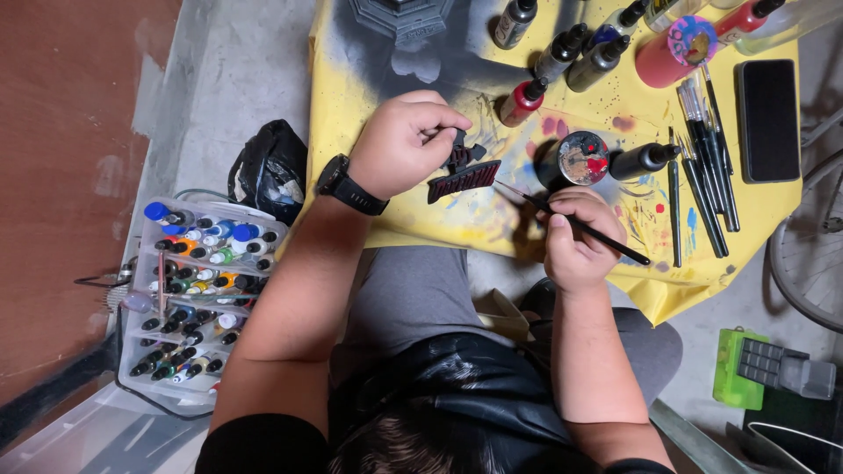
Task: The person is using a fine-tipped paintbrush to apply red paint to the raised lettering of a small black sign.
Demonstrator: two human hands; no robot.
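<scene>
While gripped, model [463, 171] beside brush [575, 224]

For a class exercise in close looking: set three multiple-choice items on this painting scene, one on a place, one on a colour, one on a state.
1. Where is the rack of paint bottles?
A. On the floor by the person's left arm
B. On the yellow cloth
C. On the person's lap

2. What colour is the cloth on the table?
A. Blue
B. Yellow
C. White

3. What is the right hand doing?
A. Resting open on the table
B. Gripping a thin brush
C. Holding a bottle

Answers:
1 A: the rack stands low beside the table, next to the left arm.
2 B: the cloth is yellow with paint spatter.
3 B: its fingers are closed on the brush, tip pointing at the dark model part held in the left hand.
</scene>
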